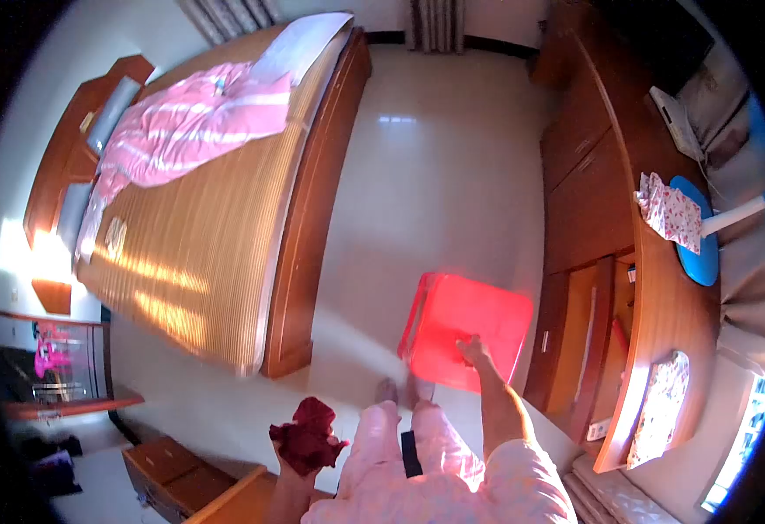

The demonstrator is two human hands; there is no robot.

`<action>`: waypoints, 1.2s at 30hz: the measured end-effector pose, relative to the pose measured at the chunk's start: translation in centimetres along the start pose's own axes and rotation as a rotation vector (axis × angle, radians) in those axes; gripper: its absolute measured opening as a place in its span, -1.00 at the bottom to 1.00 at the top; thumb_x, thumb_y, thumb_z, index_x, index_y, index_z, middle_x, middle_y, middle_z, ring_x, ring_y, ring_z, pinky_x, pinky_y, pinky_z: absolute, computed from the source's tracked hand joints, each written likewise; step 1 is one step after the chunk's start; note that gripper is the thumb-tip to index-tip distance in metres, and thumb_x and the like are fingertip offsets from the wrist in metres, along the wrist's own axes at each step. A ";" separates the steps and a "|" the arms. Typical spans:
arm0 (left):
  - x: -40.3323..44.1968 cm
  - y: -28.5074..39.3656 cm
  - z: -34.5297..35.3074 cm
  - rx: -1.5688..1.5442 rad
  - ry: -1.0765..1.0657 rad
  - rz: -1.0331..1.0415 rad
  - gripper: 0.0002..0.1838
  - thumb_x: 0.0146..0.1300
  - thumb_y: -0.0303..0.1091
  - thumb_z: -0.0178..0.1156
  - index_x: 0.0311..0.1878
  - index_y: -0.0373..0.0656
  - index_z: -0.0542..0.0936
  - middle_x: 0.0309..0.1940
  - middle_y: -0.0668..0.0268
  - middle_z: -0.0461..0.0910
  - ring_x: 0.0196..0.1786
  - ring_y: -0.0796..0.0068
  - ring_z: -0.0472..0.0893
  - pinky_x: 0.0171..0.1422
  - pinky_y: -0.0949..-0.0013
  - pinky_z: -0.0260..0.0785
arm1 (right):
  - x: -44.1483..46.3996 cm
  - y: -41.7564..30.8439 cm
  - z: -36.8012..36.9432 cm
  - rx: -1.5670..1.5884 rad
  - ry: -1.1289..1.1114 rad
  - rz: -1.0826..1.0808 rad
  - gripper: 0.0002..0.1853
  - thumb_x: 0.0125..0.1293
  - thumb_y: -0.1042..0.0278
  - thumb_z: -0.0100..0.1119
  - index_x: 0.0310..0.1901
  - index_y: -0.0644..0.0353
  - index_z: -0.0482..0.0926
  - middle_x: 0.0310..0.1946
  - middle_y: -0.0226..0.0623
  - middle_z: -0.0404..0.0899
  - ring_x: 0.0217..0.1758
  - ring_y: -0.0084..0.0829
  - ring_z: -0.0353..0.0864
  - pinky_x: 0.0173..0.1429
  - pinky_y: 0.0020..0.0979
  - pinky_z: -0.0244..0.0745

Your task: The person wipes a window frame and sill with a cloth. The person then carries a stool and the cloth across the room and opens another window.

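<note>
My left hand (297,463) is closed around a crumpled dark red cloth (308,434), held low beside my left leg. Most of the fingers are hidden by the cloth. In front of my legs is a red plastic stool (478,314), its square seat facing up and its legs showing on the left side. My right hand (468,348) reaches down to the middle of that seat, with the fingers bent in at its centre. Whether the stool's feet touch the floor, I cannot tell.
A wooden bed (299,262) with a bamboo mat and a pink quilt (199,122) stands on the left. Along the right runs a wooden cabinet (588,210) with an open compartment; a blue-based fan (701,262) is on top. A drawer unit (168,467) sits at lower left.
</note>
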State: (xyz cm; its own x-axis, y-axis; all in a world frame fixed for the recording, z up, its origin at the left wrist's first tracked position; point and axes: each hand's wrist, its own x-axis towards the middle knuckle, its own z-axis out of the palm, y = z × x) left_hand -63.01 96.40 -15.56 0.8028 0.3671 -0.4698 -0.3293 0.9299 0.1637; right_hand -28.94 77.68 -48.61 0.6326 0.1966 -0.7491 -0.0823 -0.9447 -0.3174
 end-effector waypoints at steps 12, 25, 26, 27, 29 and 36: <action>16.7 12.8 4.2 0.148 -0.064 -0.184 -0.12 -0.12 0.30 0.25 0.24 -0.05 0.35 0.03 0.14 0.50 -0.14 0.01 0.57 0.08 -0.30 0.32 | 0.8 -10.2 -10.0 0.392 0.103 0.290 -0.64 -0.09 0.02 0.48 -0.62 0.18 0.63 -0.72 -0.37 0.56 -0.70 -0.55 0.56 -0.55 -0.41 0.55; 39.5 21.0 21.3 0.091 -0.287 -0.225 -0.33 0.03 0.11 0.25 0.17 -0.04 0.40 -0.02 0.14 0.51 -0.08 0.09 0.54 0.09 -0.18 0.36 | 6.5 -30.2 -31.0 0.597 0.278 0.228 -0.62 -0.02 0.14 0.46 -0.70 0.22 0.53 -0.73 -0.31 0.54 -0.77 -0.51 0.49 -0.68 -0.45 0.45; 41.1 20.7 23.0 0.048 -0.291 -0.267 -0.34 0.04 0.13 0.23 0.16 -0.03 0.41 -0.01 0.15 0.51 -0.09 0.09 0.55 0.08 -0.21 0.35 | 7.4 -31.4 -32.3 0.622 0.290 0.168 -0.61 -0.01 0.13 0.45 -0.70 0.23 0.53 -0.73 -0.30 0.54 -0.77 -0.50 0.50 -0.67 -0.45 0.47; 42.9 20.5 23.7 0.054 -0.295 -0.274 -0.34 0.04 0.13 0.23 0.16 -0.03 0.41 -0.01 0.15 0.51 -0.09 0.09 0.55 0.08 -0.21 0.35 | 8.6 -32.7 -33.8 0.646 0.302 0.104 -0.60 0.00 0.11 0.44 -0.70 0.23 0.53 -0.73 -0.29 0.54 -0.76 -0.50 0.50 -0.65 -0.44 0.48; 46.3 19.9 24.3 0.123 -0.210 -0.208 -0.28 0.03 0.32 0.01 0.10 -0.05 0.45 -0.19 0.13 0.57 -0.24 0.02 0.59 -0.03 -0.34 0.34 | 11.9 -35.6 -37.1 0.654 0.364 0.091 -0.60 0.00 0.07 0.42 -0.70 0.23 0.55 -0.75 -0.31 0.54 -0.75 -0.51 0.52 -0.64 -0.44 0.49; 56.4 19.9 32.3 0.198 -0.295 -0.186 -0.19 -0.08 0.27 0.21 0.19 -0.02 0.36 -0.06 0.22 0.51 -0.15 0.01 0.56 -0.03 -0.31 0.33 | 21.3 -44.6 -48.6 0.849 0.379 0.000 -0.61 0.06 0.04 0.36 -0.63 0.22 0.57 -0.71 -0.33 0.56 -0.70 -0.53 0.54 -0.63 -0.44 0.48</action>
State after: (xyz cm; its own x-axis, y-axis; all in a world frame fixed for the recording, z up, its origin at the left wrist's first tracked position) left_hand -8.21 136.40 -10.75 0.9576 0.1557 -0.2425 -0.0856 0.9571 0.2768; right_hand 25.64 111.25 -22.15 0.8296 -0.0439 -0.5567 -0.5238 -0.4066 -0.7485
